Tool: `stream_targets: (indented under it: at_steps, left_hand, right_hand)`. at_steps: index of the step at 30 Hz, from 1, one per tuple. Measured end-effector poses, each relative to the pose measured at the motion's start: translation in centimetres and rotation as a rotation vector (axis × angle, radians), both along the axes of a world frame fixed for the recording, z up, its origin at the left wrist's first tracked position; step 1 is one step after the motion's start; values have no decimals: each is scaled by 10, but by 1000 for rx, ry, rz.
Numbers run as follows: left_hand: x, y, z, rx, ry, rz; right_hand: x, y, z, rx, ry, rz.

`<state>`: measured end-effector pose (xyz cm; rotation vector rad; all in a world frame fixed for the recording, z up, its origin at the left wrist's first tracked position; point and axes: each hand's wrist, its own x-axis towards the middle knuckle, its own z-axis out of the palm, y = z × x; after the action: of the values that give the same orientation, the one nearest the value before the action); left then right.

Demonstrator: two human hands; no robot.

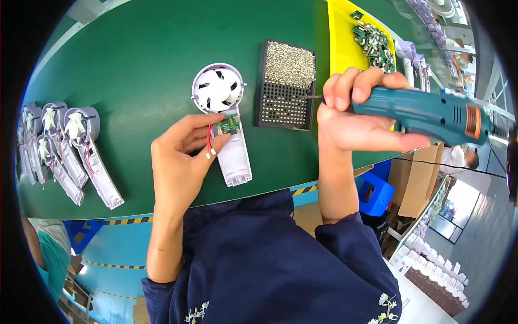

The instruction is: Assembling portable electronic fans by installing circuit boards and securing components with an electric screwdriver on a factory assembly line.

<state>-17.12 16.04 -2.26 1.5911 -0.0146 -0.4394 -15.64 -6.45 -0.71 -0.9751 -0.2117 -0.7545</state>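
Note:
My left hand (183, 156) pinches a small green circuit board (229, 125) between thumb and fingers, over the handle of a pale lilac handheld fan housing (236, 159). Red wires with white plugs hang beside the thumb. At the top of that housing, a white fan blade wheel (218, 89) sits in the round ring. My right hand (359, 116) grips a teal electric screwdriver (421, 114), held sideways with its bit pointing left. The bit tip is over the right side of a black screw tray (260, 110), which holds loose silvery screws and rows of screws in holes.
Several fan housings (89, 156) with red wires lie at the left of the green table (145, 59). A yellow bin (341, 32) of circuit boards stands behind the right hand. A blue stool (376, 194) and cardboard boxes are at the right. Another person's sleeve (54, 270) shows lower left.

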Motion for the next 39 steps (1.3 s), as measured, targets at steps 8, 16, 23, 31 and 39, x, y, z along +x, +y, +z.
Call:
stream_targets:
  at_steps: [8, 16, 23, 31, 39]
  left_hand:
    - [1, 1, -2, -17, -10, 7]
    - [1, 1, -2, -16, -3, 5]
    - [1, 1, -3, -31, -13, 7]
    - [0, -1, -1, -9, -20, 22]
    - [-5, -14, -8, -44, -56, 24]
  right_hand:
    - [6, -6, -11, 27, -38, 57]
    - [8, -3, -17, 47, -19, 51]
    - [5, 2, -15, -12, -21, 28]
    - [9, 3, -21, -177, -53, 117]
    - [1, 3, -7, -101, -87, 99]
